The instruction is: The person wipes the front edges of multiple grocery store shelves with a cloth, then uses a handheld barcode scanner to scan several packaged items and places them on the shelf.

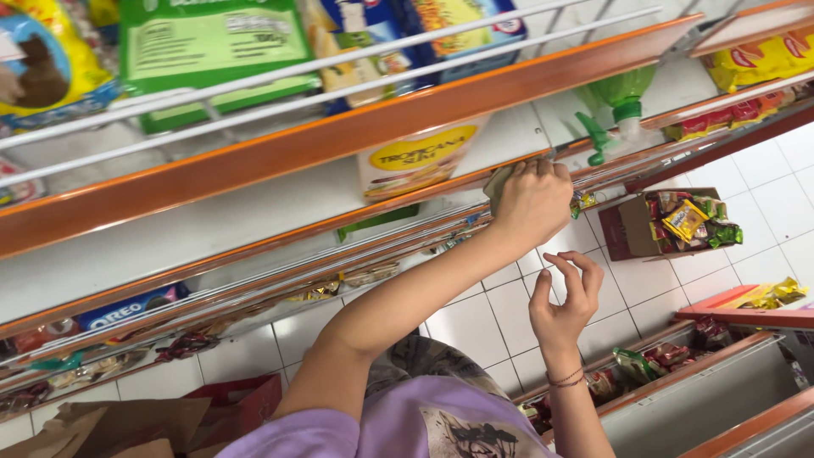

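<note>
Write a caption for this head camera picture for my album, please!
Left hand presses a cloth on a shop shelf; right hand hangs empty below.

Bare white shelf (212, 229) stretched open left of the cream box (417, 159), while the green spray bottle (619, 106) blocked its right end and the orange front edge (339, 140) with wire rails closed overhead.

Head view, steeply down, close.
</note>
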